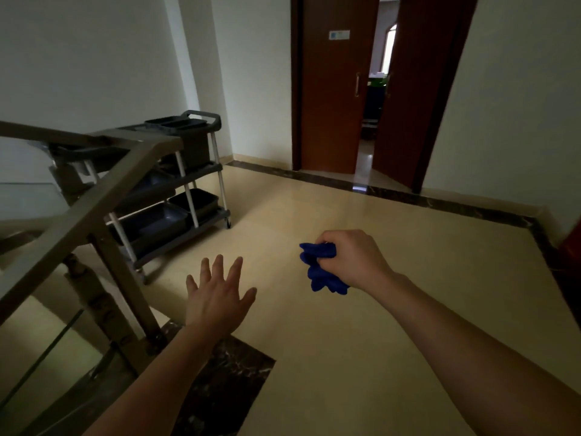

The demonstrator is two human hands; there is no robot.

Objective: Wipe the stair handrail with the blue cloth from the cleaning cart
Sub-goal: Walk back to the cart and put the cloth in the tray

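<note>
My right hand (355, 258) is closed around a crumpled blue cloth (320, 269), held over the beige floor right of centre. My left hand (218, 292) is spread flat with fingers apart and holds nothing. It hovers just right of the metal stair handrail (78, 215), which slopes down to the lower left from a corner near the cart. The grey cleaning cart (188, 171) stands beyond the railing against the white wall, with dark bins on its shelves.
A railing post (125, 284) meets the floor by a dark marble tile (226, 372). Glass panels and the stairwell lie to the lower left. Brown double doors (333, 86) stand ajar at the far wall. Beige floor stretches ahead and right.
</note>
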